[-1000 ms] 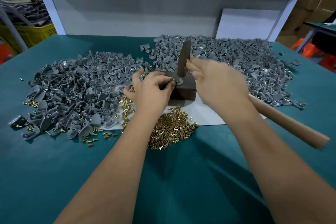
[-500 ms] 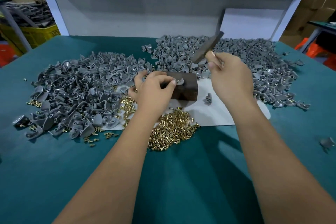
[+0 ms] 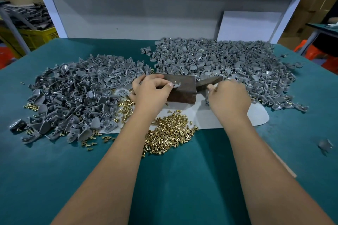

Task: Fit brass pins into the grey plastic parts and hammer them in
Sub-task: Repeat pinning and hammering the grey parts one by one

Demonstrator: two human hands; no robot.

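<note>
A dark metal block (image 3: 182, 89) stands on a white sheet (image 3: 259, 117) in the middle of the table. On the block's top lies a grey plastic part (image 3: 177, 84) with a brass pin standing in it, and my left hand (image 3: 150, 93) pinches it there. My right hand (image 3: 228, 97) grips a hammer; its dark head (image 3: 210, 82) lies low beside the block's right edge, and the wooden handle (image 3: 285, 166) runs back under my forearm. A heap of brass pins (image 3: 170, 133) lies in front of the block.
Two large heaps of grey plastic parts cover the green table (image 3: 164, 179), one on the left (image 3: 76, 93) and one at the back right (image 3: 228, 60). A lone grey part (image 3: 325, 145) lies near the right edge. A grey back panel (image 3: 137, 9) closes the far side.
The hammer head, raised half a second ago, has swung down to the block's right edge. My left hand stays on the part on the block.
</note>
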